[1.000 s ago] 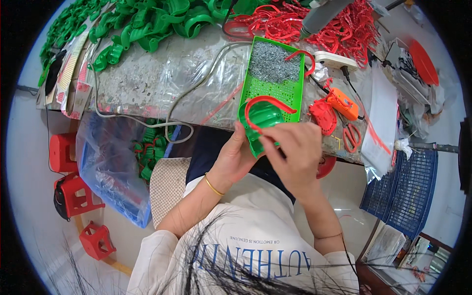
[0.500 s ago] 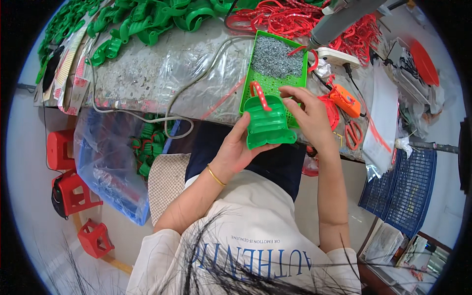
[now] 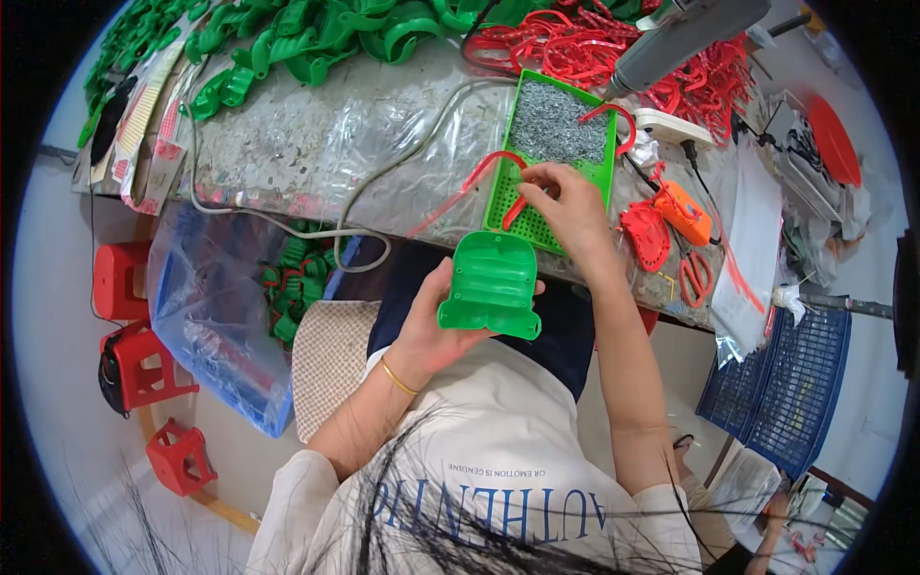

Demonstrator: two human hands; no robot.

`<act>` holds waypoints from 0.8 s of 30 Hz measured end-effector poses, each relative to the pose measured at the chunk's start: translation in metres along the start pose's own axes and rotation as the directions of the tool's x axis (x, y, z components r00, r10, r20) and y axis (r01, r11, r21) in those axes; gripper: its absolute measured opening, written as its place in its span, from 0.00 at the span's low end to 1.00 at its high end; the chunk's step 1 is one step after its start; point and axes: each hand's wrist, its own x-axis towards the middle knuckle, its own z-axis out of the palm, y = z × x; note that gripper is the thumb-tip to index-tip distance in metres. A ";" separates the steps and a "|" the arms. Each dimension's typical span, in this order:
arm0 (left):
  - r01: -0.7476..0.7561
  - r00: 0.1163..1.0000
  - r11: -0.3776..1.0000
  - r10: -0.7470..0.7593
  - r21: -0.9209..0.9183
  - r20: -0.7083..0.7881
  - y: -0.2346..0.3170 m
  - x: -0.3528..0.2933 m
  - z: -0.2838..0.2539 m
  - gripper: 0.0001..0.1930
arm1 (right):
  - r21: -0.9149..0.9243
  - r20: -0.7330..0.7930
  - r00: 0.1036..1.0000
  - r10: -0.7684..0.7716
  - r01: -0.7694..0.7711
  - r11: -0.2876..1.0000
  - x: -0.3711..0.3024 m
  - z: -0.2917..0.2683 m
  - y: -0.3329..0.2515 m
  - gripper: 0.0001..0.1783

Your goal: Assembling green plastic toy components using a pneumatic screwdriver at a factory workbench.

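Observation:
My left hand [image 3: 428, 321] holds a green plastic shell [image 3: 492, 285], ribbed inside, with its hollow side up and two rounded lobes at the near end. Just beyond the shell's far edge, my right hand [image 3: 573, 216] pinches a curved red plastic handle [image 3: 496, 157], whose arch reaches out to the left of the fingers. The handle and shell are apart. Beneath the right hand lies a bright green tray [image 3: 599, 182] with a perforated bottom. Small grey metal pieces [image 3: 556, 125], too fine to make out singly, are heaped in its far part. Another red strip [image 3: 625, 129] curves over the tray's right rim.
A grey tool arm [image 3: 671, 48] juts in above the tray. Green parts [image 3: 307, 38] and red strips [image 3: 565, 43] pile at the back. Red scissors [image 3: 696, 280] and a power strip [image 3: 673, 126] lie right. A plastic-lined blue crate [image 3: 230, 355] stands lower left. Another person's leg [image 3: 695, 489] shows lower right.
The red handle, earlier against the shell's far end, is now apart from it in my right hand. My left hand has brought the shell nearer to me and slightly left.

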 end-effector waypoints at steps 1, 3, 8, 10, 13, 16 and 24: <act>-0.023 1.000 0.999 0.023 0.032 -0.001 0.001 -0.002 -0.003 0.35 | -0.039 -0.016 1.000 0.004 -0.004 0.999 0.000 0.004 -0.001 0.15; -0.062 0.998 0.997 0.063 0.046 -0.009 0.002 -0.006 -0.007 0.36 | -0.068 -0.072 0.997 0.034 -0.039 0.997 0.003 0.007 -0.008 0.14; -0.127 0.992 0.992 0.126 -0.027 -0.032 0.003 -0.007 -0.024 0.38 | -0.142 -0.172 0.977 0.125 -0.150 0.978 0.015 0.009 -0.002 0.13; -0.036 0.997 0.998 0.039 -0.051 0.064 0.006 -0.006 -0.034 0.39 | -0.171 -0.167 0.980 0.104 -0.132 0.976 0.018 0.011 0.004 0.14; -0.001 0.996 0.996 0.008 -0.085 0.089 0.008 -0.007 -0.035 0.40 | -0.101 -0.136 0.975 0.174 -0.188 0.977 0.023 0.010 0.005 0.13; 0.028 0.991 0.996 -0.015 -0.090 0.133 0.011 -0.005 -0.037 0.40 | 0.025 -0.159 0.985 0.072 -0.069 0.997 0.026 0.005 0.024 0.12; -0.005 1.000 0.995 0.004 0.102 0.014 0.020 -0.005 -0.018 0.38 | 0.185 0.075 0.991 -0.112 0.096 0.978 -0.017 -0.043 -0.070 0.07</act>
